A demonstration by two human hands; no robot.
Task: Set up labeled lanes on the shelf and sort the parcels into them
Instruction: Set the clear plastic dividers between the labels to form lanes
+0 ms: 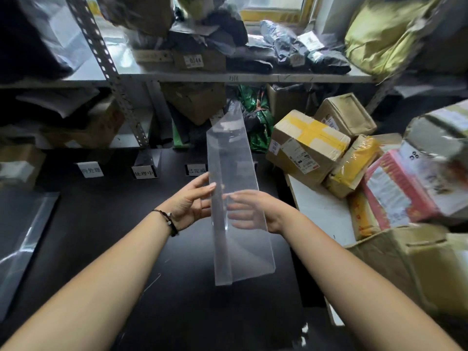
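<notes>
The forearms [106, 282] end in the left hand [191, 202] and right hand [258, 211], fingers straight, pressing a clear divider [228, 153] between them above the desk [101, 224]; such smooth plastic may slip from flat palms and drop.

The divider [228, 153] sits between left hand [192, 202] and right hand [269, 211], labels [144, 172] behind it, parcels [306, 148] rightward.

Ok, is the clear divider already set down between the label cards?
No, the clear divider is held up, tilted, between the left hand and the right hand, above the dark surface.
</notes>
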